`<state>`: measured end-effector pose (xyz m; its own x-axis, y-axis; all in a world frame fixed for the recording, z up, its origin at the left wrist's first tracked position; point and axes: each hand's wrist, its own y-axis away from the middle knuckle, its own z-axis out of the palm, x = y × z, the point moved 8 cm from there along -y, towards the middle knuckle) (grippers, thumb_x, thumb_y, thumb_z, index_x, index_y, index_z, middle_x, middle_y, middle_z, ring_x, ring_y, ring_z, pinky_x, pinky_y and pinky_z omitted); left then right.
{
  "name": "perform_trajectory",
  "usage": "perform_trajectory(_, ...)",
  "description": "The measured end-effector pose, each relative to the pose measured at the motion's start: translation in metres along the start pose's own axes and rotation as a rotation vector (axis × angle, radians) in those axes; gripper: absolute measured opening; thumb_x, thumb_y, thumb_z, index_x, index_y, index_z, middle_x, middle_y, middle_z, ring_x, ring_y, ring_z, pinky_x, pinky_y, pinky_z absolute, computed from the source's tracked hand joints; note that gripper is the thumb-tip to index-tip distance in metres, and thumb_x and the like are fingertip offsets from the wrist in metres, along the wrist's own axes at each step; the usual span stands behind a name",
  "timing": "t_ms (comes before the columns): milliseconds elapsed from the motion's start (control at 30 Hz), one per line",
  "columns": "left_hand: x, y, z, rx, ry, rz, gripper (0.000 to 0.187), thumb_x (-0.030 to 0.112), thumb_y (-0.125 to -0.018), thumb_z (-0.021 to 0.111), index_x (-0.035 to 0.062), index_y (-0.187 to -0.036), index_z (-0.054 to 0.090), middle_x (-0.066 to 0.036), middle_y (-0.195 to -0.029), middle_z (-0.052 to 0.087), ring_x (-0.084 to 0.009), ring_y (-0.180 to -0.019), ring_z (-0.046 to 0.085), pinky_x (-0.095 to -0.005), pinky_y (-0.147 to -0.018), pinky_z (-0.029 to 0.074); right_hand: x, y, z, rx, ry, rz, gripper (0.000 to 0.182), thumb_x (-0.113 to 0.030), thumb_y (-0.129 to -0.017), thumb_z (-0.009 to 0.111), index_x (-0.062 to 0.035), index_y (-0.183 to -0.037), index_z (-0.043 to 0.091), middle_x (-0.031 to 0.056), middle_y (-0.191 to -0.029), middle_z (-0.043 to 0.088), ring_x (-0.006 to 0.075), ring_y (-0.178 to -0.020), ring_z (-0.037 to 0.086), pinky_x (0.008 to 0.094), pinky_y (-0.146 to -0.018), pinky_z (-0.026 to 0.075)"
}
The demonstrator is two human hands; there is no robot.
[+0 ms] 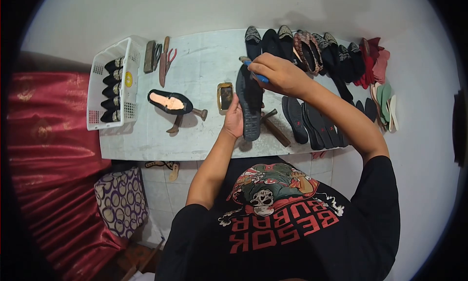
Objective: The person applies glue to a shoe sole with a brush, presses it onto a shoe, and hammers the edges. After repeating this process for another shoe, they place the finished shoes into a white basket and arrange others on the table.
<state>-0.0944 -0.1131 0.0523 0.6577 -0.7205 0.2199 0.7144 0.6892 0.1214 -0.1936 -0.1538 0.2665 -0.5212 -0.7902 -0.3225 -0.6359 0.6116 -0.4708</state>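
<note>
A black shoe sole (251,112) with a ridged surface is held lengthwise over the table by my left hand (234,119), its fingers mostly hidden behind it. My right hand (279,75) is closed around a blue-handled brush (262,78), whose tip is at the far end of the sole. Left of the sole is a small rectangular container (225,96) with yellowish, stained edges and a dark inside. A hammer (276,129) lies just to the right of the sole. Farther left, a black shoe (170,102) with a pale insole rests on a metal shoe stand (176,124).
A white plastic basket (127,54) of patterned black shoes stands on the table's left end. Pliers (170,58), a knife (162,75) and a dark block (149,57) lie beside it. Shoes (308,51) line the back right; several black soles (317,127) lie front right.
</note>
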Motion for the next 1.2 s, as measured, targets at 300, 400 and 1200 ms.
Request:
perform_trajectory(300,-0.01,0.04,-0.047,-0.008,0.154,-0.052,0.063,0.057,-0.112,0.032,0.0131,-0.154,0.047,-0.013,-0.144,0.062,-0.0297,-0.129,0.063,-0.0488,-0.111,0.051,-0.061,0.042,0.054,-0.072,0.047,-0.21,0.046,-0.011,-0.08,0.072,-0.0043,-0.125,0.065,0.0195,-0.125,0.062,0.0366,-0.107,0.065,0.0442,-0.084,0.057)
perform_trajectory(400,0.001,0.048,-0.045,0.014,0.084,-0.061,0.062,0.057,-0.112,0.032,0.0134,-0.154,0.048,-0.012,-0.143,0.063,-0.0272,-0.13,0.063,-0.0483,-0.111,0.051,-0.075,0.044,0.062,-0.087,0.014,-0.189,0.043,-0.01,-0.082,0.071,-0.0067,-0.124,0.065,0.0185,-0.125,0.062,0.0365,-0.108,0.065,0.0434,-0.085,0.058)
perform_trajectory(1200,0.052,0.161,-0.135,0.242,-0.074,-0.264,0.062,0.049,-0.112,0.029,0.0064,-0.151,0.05,-0.014,-0.136,0.066,-0.0292,-0.112,0.07,-0.0463,-0.093,0.06,0.032,0.043,0.244,-0.051,-0.217,0.588,0.044,0.002,-0.093,0.066,-0.0112,-0.135,0.063,0.0138,-0.136,0.062,0.0387,-0.114,0.068,0.0427,-0.094,0.059)
